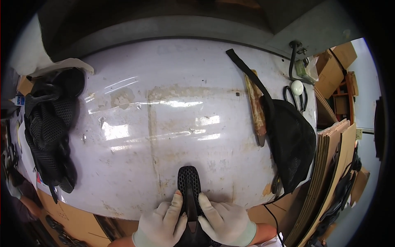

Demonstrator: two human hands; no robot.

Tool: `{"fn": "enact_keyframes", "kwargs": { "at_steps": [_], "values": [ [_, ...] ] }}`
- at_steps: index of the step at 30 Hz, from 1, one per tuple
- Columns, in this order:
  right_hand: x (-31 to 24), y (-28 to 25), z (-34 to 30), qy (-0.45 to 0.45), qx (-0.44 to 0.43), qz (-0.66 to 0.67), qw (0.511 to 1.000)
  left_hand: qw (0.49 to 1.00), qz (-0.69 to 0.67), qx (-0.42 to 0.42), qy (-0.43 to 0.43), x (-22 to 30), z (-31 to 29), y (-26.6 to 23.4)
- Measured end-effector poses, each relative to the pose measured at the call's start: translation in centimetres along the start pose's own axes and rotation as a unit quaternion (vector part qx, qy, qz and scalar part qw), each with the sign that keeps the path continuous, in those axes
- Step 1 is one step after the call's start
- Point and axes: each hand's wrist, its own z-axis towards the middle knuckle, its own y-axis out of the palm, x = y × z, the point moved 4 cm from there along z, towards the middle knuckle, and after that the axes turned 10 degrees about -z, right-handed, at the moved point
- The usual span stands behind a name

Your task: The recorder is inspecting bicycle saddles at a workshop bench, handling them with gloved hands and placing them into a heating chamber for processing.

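Free tabletop between black pile and wrapped tool

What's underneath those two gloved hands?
A long black piece with a honeycomb-patterned end runs between and partly under the left hand and right hand. The parts they cover can't be seen, nor what lies beneath it.

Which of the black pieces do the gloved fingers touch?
The narrow honeycomb-tipped piece at front centre; the left pile and right strapped piece lie untouched.
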Motion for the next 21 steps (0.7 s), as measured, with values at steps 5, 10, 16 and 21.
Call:
{"fn": "enact_keyframes", "kwargs": {
  "at_steps": [5,10,16,21],
  "values": [
    [-0.6,0.7,-0.1,0.008,-0.014,-0.076,0.997,0.998,0.048,-0.005,-0.029,1.3,0.7,-0.2],
    [-1.5,0.8,0.6,0.042,-0.068,-0.149,0.986,0.989,0.097,-0.068,-0.091,1.7,1.4,-0.1],
    [-1.3,0.8,0.8,0.021,-0.057,-0.206,0.977,0.992,0.118,-0.04,-0.023,1.1,1.3,0.7],
    [-0.6,1.3,0.2,-0.018,-0.022,-0.226,0.974,0.996,0.05,-0.063,-0.046,1.0,3.2,0.1]
  ]
}}
